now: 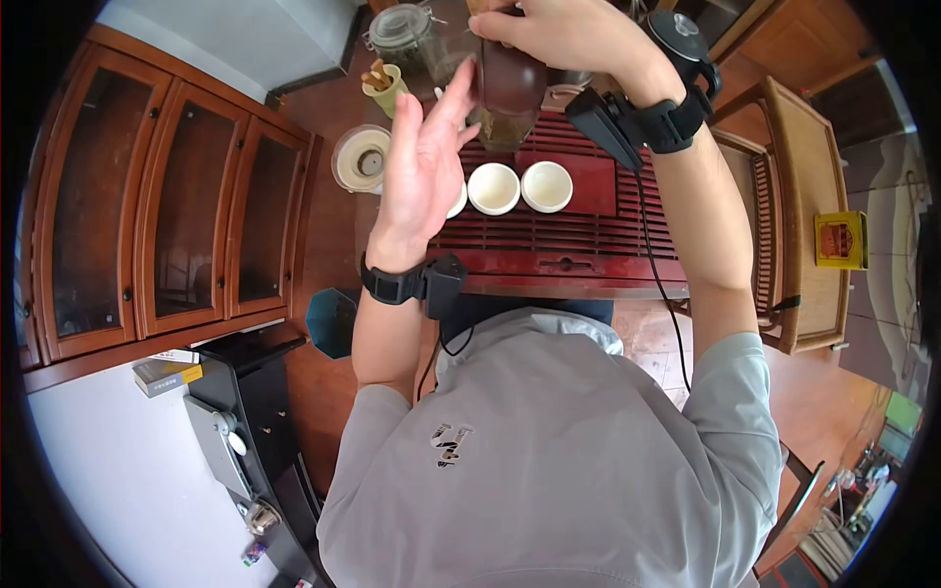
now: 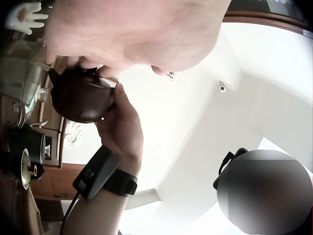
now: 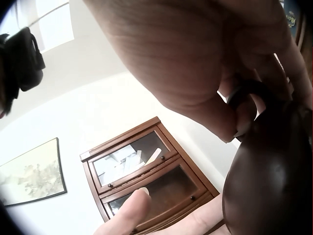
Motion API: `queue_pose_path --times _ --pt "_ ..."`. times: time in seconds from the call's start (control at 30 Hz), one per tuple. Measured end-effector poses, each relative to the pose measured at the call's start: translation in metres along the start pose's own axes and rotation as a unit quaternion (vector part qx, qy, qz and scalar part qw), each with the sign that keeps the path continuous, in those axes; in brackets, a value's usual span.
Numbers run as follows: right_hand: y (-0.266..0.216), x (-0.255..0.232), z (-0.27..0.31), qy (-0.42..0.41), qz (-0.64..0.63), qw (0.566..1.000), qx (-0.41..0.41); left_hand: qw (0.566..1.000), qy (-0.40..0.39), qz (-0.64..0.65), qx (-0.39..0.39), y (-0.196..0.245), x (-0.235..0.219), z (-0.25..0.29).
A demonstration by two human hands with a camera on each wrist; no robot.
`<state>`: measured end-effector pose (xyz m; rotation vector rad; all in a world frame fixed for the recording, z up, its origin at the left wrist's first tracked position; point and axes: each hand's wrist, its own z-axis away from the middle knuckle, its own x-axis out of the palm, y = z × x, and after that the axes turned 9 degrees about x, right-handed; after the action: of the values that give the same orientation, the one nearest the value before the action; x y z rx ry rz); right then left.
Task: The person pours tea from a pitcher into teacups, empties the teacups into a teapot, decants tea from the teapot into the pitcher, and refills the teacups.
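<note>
A dark brown teapot (image 1: 512, 83) is held up over the far part of the tea tray, its body tilted. My right hand (image 1: 564, 37) grips it from above; in the right wrist view a finger and thumb are at its looped handle (image 3: 249, 90). My left hand (image 1: 423, 181) is beside the teapot, fingers extended, with fingertips right at its left side. Under the teapot, a clear glass vessel (image 1: 505, 133) is partly covered by it. Two white cups, a middle one (image 1: 493, 189) and a right one (image 1: 546, 186), stand nearer me; a third is mostly hidden behind my left hand.
The red slatted tea tray (image 1: 578, 233) lies in front of me. To the left are a white strainer bowl (image 1: 355, 157), a pale green holder (image 1: 385, 95) with wooden tools, and a lidded glass jar (image 1: 402, 37). A black kettle (image 1: 681, 39) stands beyond my right wrist.
</note>
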<state>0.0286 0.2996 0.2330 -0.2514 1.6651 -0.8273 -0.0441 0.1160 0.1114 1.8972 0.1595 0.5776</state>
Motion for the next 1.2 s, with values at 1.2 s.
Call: queue_pose_path --times 1.2 --pt "-0.008 0.018 -0.022 0.04 0.057 0.997 -0.042 0.995 0.071 0.037 0.057 -0.009 0.017 0.003"
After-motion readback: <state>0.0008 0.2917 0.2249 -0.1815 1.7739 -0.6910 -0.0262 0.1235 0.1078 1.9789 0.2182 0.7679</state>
